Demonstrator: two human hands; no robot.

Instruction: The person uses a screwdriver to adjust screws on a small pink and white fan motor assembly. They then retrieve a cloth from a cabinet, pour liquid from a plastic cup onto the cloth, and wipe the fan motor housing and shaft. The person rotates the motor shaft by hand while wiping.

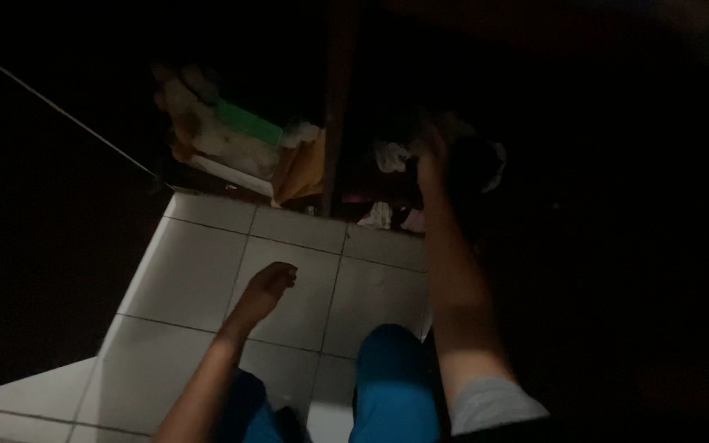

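The scene is very dark. My left hand (268,287) hangs over the white floor tiles (198,271), fingers loosely curled in with nothing in them. My right hand (435,156) reaches forward into a dark low cabinet compartment (453,189), among white cloth pieces (389,156) and a dark, rounded item (473,164). Whether the fingers grip that dark item is hidden by the shadow. My knees in blue trousers (391,369) show at the bottom.
A dark vertical divider (338,107) splits the cabinet. Left of it lie a green flat thing (248,123), pale bundles (207,139) and an orange-brown piece (305,168). More white and pink cloth (379,215) lies at the cabinet's lower edge. Darkness hides both sides.
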